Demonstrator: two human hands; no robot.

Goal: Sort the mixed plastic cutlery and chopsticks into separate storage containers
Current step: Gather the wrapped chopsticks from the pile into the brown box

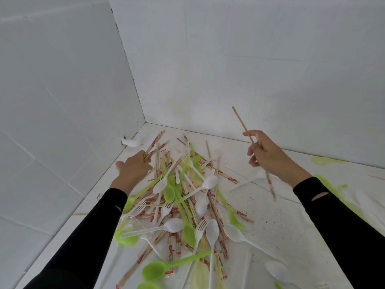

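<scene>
Head view looks down on a tangled pile (183, 205) of green and white plastic spoons, forks and paper-wrapped chopsticks, lying on a white surface (281, 215) in the corner between two white walls (62, 80). The left hand (133, 167) sits at the pile's far left edge, fingers curled round a few wrapped chopsticks (155, 141). The right hand (264, 153) is raised to the right of the pile, pinching a bare wooden chopstick (241, 122) that points upward. A blurred wrapped stick (270, 186) hangs below it. Both arms wear black sleeves (333, 215).

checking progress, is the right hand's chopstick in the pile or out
Out: the right hand holds the chopstick raised, clear of the pile.
</scene>
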